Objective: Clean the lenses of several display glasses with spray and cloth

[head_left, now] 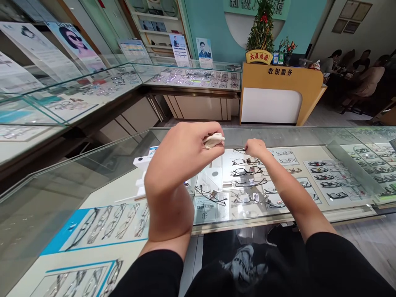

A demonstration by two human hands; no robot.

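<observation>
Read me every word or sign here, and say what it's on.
"收银服务": wooden counter.
"大展鸿图": yellow plaque on that counter.
Wall sign: cut off and partly hidden, not fully readable.
Posters, display card, shirt print: too small or blurred.

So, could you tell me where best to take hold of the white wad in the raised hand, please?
I'd pinch the white wad by its exposed tip, coming from the wearer's right: that tip shows at the opening between thumb and fingers, while the left hand curls around the rest.
</observation>
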